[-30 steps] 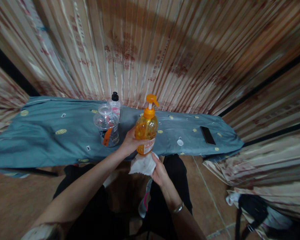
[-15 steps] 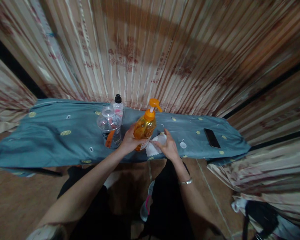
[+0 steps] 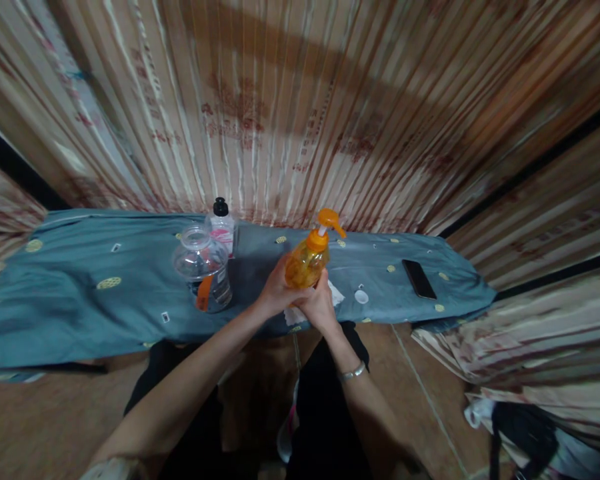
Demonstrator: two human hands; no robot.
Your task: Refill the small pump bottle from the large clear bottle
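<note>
1. Head view: on blue cloth (image 3: 75, 273) I see a clear wide-necked bottle (image 3: 220, 291), then a black-capped bottle (image 3: 221, 223).
2. Left hand (image 3: 277, 290) grips the orange pump bottle (image 3: 307, 262), tilted near the cloth's front edge.
3. Right hand (image 3: 320, 305) clasps its lower side; white tissue (image 3: 337, 293) shows beside.
4. Dark phone (image 3: 419, 279) lies flat.

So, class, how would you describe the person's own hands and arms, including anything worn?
The left hand and right hand are gloveless, the forearms bare. A silvery band circles the right wrist; something pale at the left arm's near end is unclear.
</note>
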